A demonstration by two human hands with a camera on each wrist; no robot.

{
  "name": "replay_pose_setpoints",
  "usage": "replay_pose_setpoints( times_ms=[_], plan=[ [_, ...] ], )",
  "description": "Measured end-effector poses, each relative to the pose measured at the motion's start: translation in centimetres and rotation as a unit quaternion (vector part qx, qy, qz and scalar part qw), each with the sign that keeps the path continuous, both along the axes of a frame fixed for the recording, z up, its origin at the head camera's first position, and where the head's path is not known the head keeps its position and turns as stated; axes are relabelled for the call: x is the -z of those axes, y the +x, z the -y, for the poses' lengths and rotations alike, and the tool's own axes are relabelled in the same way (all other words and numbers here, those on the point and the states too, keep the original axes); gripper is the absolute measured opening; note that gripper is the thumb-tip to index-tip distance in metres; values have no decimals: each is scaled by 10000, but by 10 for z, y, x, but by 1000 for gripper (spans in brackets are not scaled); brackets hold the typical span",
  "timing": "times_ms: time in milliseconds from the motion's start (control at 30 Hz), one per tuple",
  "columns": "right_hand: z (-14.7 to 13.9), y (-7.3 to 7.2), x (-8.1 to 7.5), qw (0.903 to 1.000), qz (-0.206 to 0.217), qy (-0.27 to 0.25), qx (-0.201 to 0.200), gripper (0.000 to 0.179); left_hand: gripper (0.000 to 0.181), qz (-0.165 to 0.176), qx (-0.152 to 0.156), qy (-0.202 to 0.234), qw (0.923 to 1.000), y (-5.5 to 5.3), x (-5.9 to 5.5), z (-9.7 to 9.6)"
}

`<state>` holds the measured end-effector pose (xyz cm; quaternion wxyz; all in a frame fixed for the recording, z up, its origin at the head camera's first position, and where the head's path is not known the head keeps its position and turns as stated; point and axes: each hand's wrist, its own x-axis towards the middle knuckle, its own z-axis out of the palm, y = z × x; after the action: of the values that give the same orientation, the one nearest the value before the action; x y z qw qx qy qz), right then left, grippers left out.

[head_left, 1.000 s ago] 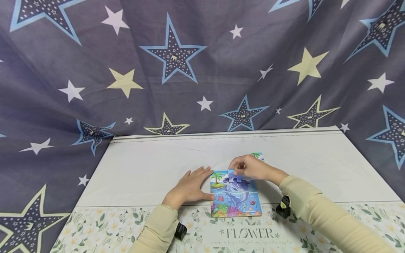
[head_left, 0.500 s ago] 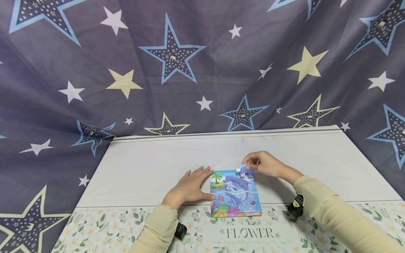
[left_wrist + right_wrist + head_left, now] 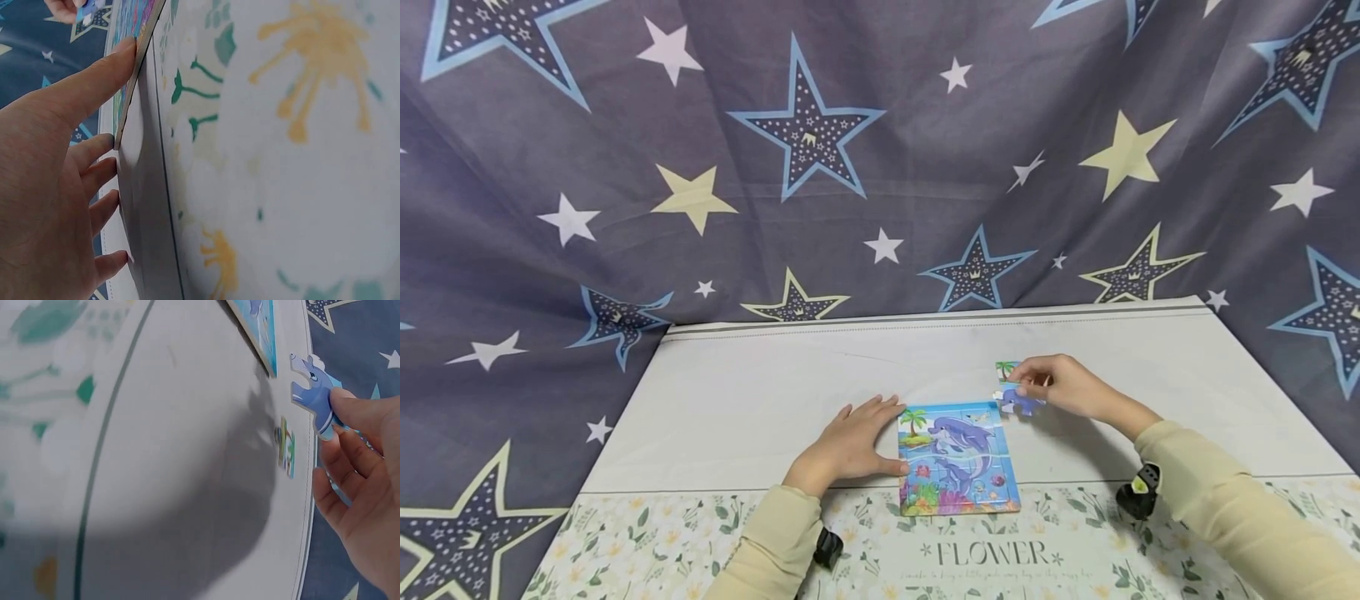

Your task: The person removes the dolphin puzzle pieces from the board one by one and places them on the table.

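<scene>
A dolphin jigsaw puzzle [image 3: 958, 458] in a flat tray lies near the middle of the table. My left hand [image 3: 848, 442] lies at its left side, fingers spread; in the left wrist view the thumb [image 3: 103, 78] rests on the puzzle's edge. Up and to the right of the puzzle, my right hand [image 3: 1071, 390] pinches a blue-purple jigsaw piece [image 3: 315, 400] printed with a dolphin's head, between thumb and fingers. It is held above the table. A palm-tree jigsaw piece [image 3: 1004, 371] lies on the table just behind, partly hidden by the right hand.
A white cloth [image 3: 760, 383] covers the table, with a floral band and the word FLOWER [image 3: 992, 552] along the near side. A dark star-patterned curtain [image 3: 880, 167] hangs behind the table and at both sides.
My right hand has lifted the dolphin-head piece from over the puzzle's top and carried it right, past the upper right corner. The left hand has stayed in place.
</scene>
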<state>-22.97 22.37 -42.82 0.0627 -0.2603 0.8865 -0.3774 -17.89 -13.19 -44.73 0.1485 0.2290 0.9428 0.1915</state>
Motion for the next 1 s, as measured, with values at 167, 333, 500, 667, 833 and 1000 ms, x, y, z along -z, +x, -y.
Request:
replay_pose_setpoints(
  times_ms=[167, 333, 500, 667, 833, 1000],
  plan=[
    [-14, 2, -4, 9999, -22, 39, 140, 15, 94, -1, 3, 6, 10000, -1, 1, 0],
    [-23, 2, -6, 9995, -107, 103, 263, 14, 94, -11, -11, 22, 10000, -1, 1, 1],
    [-27, 0, -6, 9993, -156, 139, 318, 14, 94, -21, -18, 54, 10000, 0, 1, 1],
    [-32, -7, -2, 9986, -283, 217, 396, 13, 93, -13, -25, 37, 10000, 0, 1, 1],
    [-36, -14, 1, 9973, -426, 302, 525, 12, 94, -13, -16, 14, 10000, -1, 2, 1],
    [-40, -18, -2, 9958, -475, 401, 673, 11, 94, -6, -2, 15, 10000, -1, 2, 0]
  ],
)
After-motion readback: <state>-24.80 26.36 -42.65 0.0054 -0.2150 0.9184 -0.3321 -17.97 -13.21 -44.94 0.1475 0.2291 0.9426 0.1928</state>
